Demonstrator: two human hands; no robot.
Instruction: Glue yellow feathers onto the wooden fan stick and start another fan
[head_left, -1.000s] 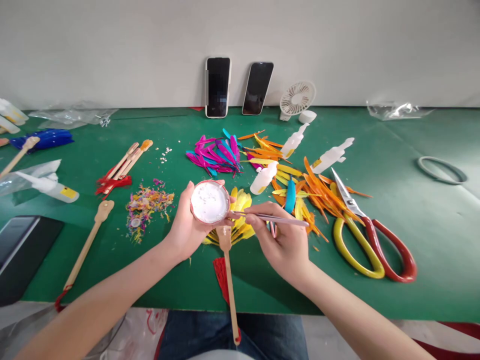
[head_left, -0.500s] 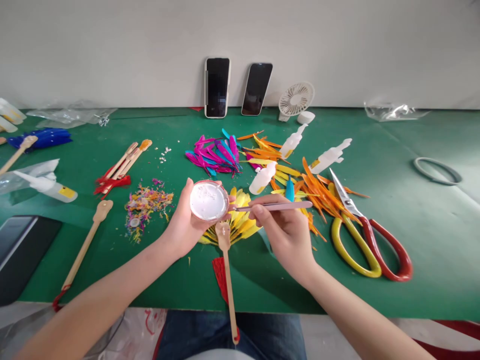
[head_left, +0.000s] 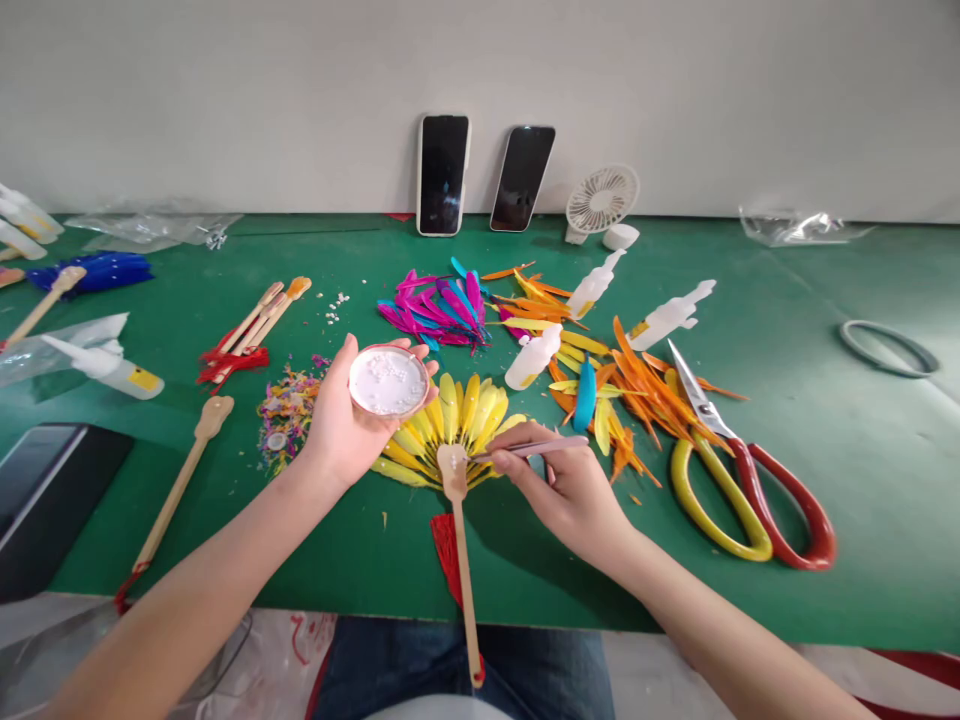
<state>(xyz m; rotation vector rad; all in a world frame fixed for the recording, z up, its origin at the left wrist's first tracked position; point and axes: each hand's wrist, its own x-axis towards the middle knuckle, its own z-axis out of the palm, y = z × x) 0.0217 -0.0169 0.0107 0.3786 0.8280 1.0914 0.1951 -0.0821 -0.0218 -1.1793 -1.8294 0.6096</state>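
Note:
My left hand (head_left: 337, 425) cups a small round dish (head_left: 388, 381) with a red rim and tiny white pieces inside, held above the table. Tweezers (head_left: 551, 446) are pinched in my right hand (head_left: 574, 490), their tips at the head of a wooden fan handle (head_left: 463, 560). Yellow feathers (head_left: 465, 410) spread out from that head like a fan. A red tassel (head_left: 446, 548) lies beside the handle, whose lower end sticks out past the table edge. Whether the tips grip a piece is too small to tell.
Large scissors (head_left: 750, 480) lie right, near orange feathers (head_left: 637, 390). White glue bottles (head_left: 534, 357) stand or lie behind. Purple and blue feathers (head_left: 442, 305), trimmings (head_left: 289, 410), spare handles (head_left: 184, 475) and a dark phone (head_left: 56, 500) lie left. Two phones (head_left: 444, 175) and a fan (head_left: 602, 200) stand at the wall.
The dish in my left hand has moved left and up, away from the feathers. My right hand has brought the tweezers from beside the dish down to the handle's head.

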